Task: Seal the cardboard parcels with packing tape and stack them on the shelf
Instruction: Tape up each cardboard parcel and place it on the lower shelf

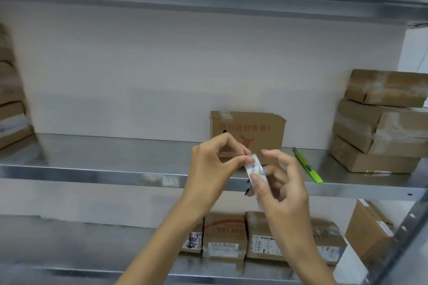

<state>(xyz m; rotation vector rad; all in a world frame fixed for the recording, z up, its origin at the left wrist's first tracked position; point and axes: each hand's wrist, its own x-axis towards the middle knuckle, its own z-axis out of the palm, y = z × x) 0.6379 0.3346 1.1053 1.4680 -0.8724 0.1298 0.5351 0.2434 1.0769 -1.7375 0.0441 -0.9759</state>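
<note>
At frame centre the left hand (212,162) pinches the upper end of a small white printed item (256,166); the right hand (283,184) grips it lower down. Behind them a cardboard parcel (259,126) stands on the steel shelf (92,171), a green cutter (306,165) just to its right, stacked parcels (382,122) at far right

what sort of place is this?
Probably a parcel storeroom or packing area: metal shelving, a stack of taped cardboard parcels on the right, and barcode-labelled parcels on the lower shelf.

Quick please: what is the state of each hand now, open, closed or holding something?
Left hand: pinches the upper end of the small white printed item.
Right hand: holds the same item lower down.
</note>
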